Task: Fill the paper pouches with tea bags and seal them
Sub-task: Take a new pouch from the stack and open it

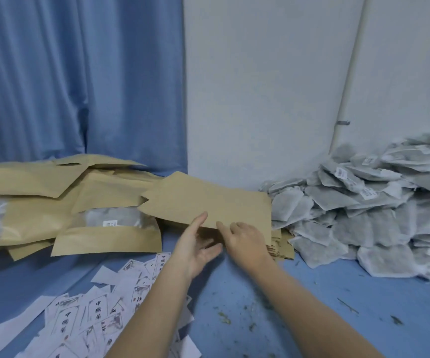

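**Lifting a flat kraft pouch off the stack**

Starting at the far left, a heap of filled brown paper pouches (53,192) slumps against the blue curtain (79,73), their kraft paper creased and matte; one near the front has a clear window (114,219) showing grey contents and a small white label, too blurred to read. Below them, white printed labels (95,313) lie scattered over the blue desk (312,293), several bearing black Chinese characters inside a decorative frame.

At the centre, the left hand (196,248) has its thumb on top of an empty flat pouch (208,200) and its fingers loosely spread beneath, a light pinch at the near edge. The right hand (245,241) rests beside it, fingertips on the same edge, fingers gently bent; how firm its grip is, I cannot tell. That pouch tilts up off a stack of empty pouches (281,244).

To the right, a big mound of grey, mesh-like square tea bags (363,210) piles against the white wall (260,86), some with tiny white tags. Dry tea crumbs (348,306) speckle the desk.
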Demonstrator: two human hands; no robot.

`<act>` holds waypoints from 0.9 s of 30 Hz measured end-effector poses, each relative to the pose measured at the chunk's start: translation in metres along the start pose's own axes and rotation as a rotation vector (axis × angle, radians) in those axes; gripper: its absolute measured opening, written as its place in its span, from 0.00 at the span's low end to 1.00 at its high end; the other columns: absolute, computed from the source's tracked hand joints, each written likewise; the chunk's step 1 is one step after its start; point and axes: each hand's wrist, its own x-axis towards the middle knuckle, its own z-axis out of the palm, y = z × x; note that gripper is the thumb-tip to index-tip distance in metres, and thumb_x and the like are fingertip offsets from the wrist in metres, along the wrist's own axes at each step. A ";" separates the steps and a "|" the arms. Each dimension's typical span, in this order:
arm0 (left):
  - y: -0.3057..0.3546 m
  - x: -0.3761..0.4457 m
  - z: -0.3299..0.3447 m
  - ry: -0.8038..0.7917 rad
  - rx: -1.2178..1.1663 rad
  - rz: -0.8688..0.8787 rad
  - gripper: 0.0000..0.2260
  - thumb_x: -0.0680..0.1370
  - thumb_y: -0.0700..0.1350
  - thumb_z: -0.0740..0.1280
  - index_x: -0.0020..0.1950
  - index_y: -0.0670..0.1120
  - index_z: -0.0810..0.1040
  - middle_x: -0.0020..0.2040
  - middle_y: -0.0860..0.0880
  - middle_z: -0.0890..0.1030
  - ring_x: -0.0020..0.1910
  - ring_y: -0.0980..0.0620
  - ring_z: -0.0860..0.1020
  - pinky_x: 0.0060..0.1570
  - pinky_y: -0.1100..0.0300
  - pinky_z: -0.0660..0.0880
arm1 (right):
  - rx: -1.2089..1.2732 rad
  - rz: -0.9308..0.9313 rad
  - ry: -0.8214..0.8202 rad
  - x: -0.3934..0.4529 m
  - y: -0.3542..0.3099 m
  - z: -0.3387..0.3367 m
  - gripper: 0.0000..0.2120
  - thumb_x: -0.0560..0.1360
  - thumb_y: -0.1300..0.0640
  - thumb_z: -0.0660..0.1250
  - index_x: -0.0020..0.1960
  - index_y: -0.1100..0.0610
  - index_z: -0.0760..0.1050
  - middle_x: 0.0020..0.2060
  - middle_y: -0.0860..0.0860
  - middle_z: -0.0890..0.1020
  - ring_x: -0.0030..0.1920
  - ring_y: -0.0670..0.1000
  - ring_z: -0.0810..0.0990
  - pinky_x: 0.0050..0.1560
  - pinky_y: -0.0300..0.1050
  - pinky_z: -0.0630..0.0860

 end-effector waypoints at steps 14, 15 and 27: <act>-0.006 -0.054 0.035 0.299 0.736 0.836 0.16 0.81 0.37 0.56 0.69 0.41 0.69 0.63 0.38 0.76 0.60 0.41 0.74 0.56 0.57 0.69 | 1.129 0.596 -0.140 0.022 -0.003 -0.124 0.13 0.79 0.52 0.59 0.60 0.53 0.78 0.57 0.52 0.81 0.57 0.50 0.78 0.61 0.37 0.70; -0.006 -0.059 0.032 0.322 0.867 0.915 0.18 0.80 0.35 0.55 0.71 0.42 0.68 0.62 0.39 0.76 0.59 0.41 0.74 0.52 0.60 0.67 | 1.325 0.738 -0.110 0.029 -0.002 -0.137 0.13 0.79 0.49 0.60 0.55 0.53 0.78 0.55 0.52 0.81 0.55 0.50 0.79 0.60 0.41 0.73; -0.001 -0.097 -0.032 0.475 1.811 1.338 0.37 0.69 0.22 0.60 0.72 0.52 0.67 0.64 0.37 0.72 0.56 0.35 0.72 0.56 0.42 0.69 | 1.685 1.229 0.106 0.032 0.045 -0.195 0.08 0.76 0.54 0.66 0.44 0.59 0.78 0.41 0.54 0.83 0.34 0.50 0.81 0.29 0.39 0.77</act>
